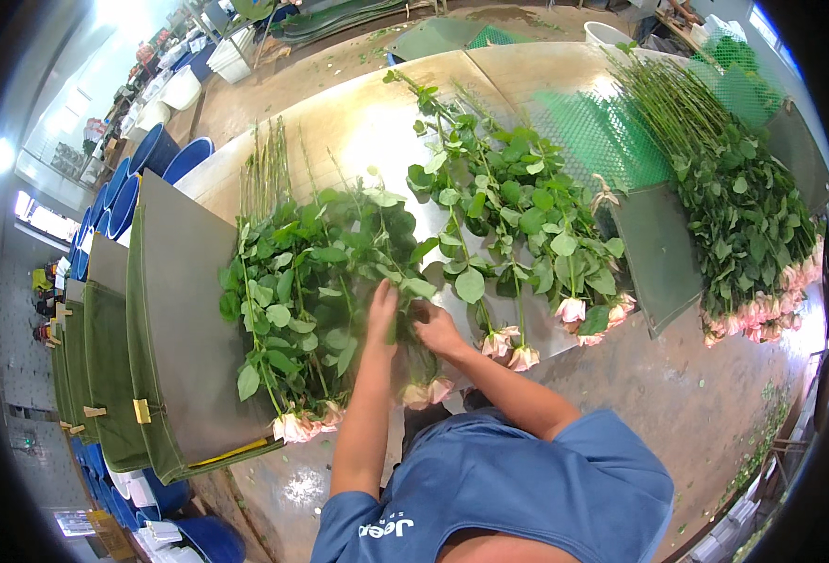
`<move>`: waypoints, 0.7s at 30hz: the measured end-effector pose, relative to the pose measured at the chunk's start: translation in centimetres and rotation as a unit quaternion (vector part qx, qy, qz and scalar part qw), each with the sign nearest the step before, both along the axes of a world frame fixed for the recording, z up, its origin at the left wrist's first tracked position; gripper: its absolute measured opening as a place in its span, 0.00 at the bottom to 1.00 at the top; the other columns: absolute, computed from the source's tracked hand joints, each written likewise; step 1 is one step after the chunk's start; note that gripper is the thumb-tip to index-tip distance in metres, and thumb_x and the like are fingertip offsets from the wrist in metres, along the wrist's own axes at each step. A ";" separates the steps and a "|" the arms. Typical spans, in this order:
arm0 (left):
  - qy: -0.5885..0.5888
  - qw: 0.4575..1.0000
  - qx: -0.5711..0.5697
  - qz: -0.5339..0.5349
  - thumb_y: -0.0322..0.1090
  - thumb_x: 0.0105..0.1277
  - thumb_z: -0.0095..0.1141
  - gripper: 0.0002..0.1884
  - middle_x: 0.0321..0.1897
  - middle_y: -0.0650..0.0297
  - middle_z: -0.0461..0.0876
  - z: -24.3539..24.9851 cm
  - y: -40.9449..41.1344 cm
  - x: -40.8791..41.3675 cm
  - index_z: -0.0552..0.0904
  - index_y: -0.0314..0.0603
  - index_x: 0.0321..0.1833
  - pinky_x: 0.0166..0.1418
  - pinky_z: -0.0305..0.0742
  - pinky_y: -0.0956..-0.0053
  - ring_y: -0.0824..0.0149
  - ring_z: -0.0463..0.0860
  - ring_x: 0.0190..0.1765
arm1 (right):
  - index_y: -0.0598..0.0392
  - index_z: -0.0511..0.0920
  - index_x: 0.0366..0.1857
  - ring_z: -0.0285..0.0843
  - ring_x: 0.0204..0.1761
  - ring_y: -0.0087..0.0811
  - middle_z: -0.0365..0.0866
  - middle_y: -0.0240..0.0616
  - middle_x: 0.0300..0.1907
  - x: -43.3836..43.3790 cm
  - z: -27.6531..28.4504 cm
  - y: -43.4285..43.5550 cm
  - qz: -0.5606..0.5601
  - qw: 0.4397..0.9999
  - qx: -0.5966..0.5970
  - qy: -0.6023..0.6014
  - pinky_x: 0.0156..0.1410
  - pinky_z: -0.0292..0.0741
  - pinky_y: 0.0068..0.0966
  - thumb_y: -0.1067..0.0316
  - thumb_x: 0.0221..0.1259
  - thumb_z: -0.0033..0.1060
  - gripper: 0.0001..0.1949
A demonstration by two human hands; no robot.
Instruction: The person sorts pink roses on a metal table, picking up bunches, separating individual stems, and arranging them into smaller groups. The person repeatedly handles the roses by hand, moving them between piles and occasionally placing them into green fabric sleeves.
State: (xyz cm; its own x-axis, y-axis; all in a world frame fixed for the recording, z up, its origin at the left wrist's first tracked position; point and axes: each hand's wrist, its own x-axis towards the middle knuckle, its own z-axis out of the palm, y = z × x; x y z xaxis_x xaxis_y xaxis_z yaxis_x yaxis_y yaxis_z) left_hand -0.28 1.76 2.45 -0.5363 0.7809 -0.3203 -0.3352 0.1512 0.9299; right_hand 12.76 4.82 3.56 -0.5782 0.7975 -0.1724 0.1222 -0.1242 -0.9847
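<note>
My left hand [383, 313], slightly blurred, reaches into the leaves of several pink roses, fingers stretched away from me; leaves hide what it grips. To its right, my right hand [435, 329] has its fingers curled around rose stems just below a cluster of leaves. Blurred pink rose heads [425, 394] hang between my forearms at the table's near edge. Left of my hands lie leafy rose stems [284, 281], their pale pink heads [302, 424] towards me. On the right, more loose roses [520, 204] are spread on the metal table [358, 134], cut ends pointing away.
A grey panel edged in green cloth [189, 317] stands at the left, with similar panels behind. A thick rose bundle [738, 190] lies far right beside green netting [597, 134] and a dark green flap [661, 253]. Blue buckets [154, 149] stand at the left.
</note>
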 end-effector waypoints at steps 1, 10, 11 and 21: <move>0.051 0.998 -0.043 -0.009 0.40 0.69 0.50 0.27 0.66 0.59 0.67 -0.2 0.2 -0.1 0.64 0.38 0.68 0.66 0.61 0.71 0.64 0.67 0.65 | 0.62 0.73 0.54 0.77 0.49 0.37 0.80 0.48 0.48 -0.2 0.1 0.1 0.003 0.999 -0.025 0.026 0.56 0.72 0.29 0.72 0.52 0.54 0.21; -0.074 0.996 -0.031 0.030 0.28 0.66 0.49 0.23 0.45 0.59 0.80 -0.6 1.0 -0.7 0.67 0.37 0.66 0.42 0.75 0.75 0.68 0.80 0.41 | 0.59 0.76 0.53 0.75 0.30 0.21 0.82 0.35 0.37 0.4 1.0 -0.2 -0.006 0.986 -0.126 0.110 0.33 0.74 0.23 0.70 0.59 0.57 0.17; -0.088 0.995 -0.035 0.033 0.28 0.66 0.49 0.23 0.44 0.60 0.80 -0.6 1.1 -0.8 0.68 0.38 0.65 0.41 0.76 0.75 0.67 0.80 0.40 | 0.60 0.75 0.53 0.75 0.30 0.21 0.81 0.35 0.37 0.6 0.7 -0.2 -0.036 0.994 -0.081 0.071 0.33 0.74 0.22 0.69 0.60 0.57 0.17; -0.125 0.984 0.127 0.016 0.32 0.69 0.46 0.11 0.26 0.61 0.76 11.9 -3.3 -0.1 0.73 0.41 0.52 0.29 0.76 0.63 0.61 0.77 0.25 | 0.61 0.76 0.49 0.81 0.35 0.29 0.83 0.41 0.40 1.5 -2.6 -0.3 -0.112 0.991 0.071 0.006 0.41 0.77 0.25 0.67 0.60 0.55 0.15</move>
